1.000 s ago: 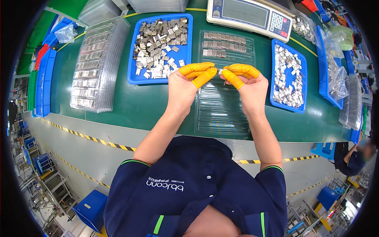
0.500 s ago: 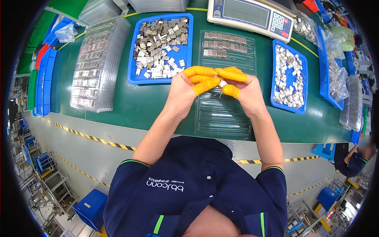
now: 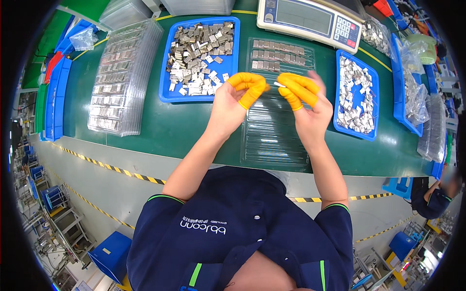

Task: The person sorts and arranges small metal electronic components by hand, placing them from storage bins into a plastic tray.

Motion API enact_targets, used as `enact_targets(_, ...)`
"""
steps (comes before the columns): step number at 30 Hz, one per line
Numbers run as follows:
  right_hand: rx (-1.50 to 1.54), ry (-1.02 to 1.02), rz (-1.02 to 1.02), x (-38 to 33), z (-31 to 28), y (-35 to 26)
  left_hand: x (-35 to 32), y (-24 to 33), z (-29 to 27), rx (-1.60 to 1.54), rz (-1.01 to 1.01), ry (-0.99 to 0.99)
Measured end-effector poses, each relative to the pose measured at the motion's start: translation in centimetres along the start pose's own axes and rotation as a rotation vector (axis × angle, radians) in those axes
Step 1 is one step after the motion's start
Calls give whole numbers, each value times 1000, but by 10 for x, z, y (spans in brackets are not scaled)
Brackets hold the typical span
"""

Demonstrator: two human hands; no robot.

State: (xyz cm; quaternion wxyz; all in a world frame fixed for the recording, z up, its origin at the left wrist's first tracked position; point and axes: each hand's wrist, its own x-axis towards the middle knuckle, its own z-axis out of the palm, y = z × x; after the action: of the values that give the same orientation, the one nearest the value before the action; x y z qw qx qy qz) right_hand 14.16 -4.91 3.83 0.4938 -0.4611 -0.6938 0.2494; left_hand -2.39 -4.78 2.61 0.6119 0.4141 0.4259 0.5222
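Green bench (image 3: 145, 131): stacked clear trays (image 3: 121, 77), blue bin of metal parts (image 3: 199, 58). Left hand (image 3: 233, 104) fingers curled, apparently empty; right hand (image 3: 303, 104) pinches small pale part (image 3: 279, 84) above clear slotted tray (image 3: 274, 131). Best seated squarely, gently.

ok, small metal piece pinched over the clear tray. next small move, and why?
Probably lower it into an empty slot of the clear tray. The right hand pinches the small metal piece right above it, the left hand close beside; only the tray's far rows are filled.
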Motion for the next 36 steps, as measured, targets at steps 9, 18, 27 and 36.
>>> enact_targets(9,-403,86,-436,0,-2,-8,-8,6,4,238,59,-54)
enact_targets(18,-289,-111,-136,-3,-14,-21,-12,12,-4,271,34,-151)
enact_targets(27,-443,-75,-256,-7,-15,-13,-15,17,-3,440,31,-136)
enact_targets(36,-502,-202,-232,-2,-1,-17,-13,12,-4,358,24,-92)
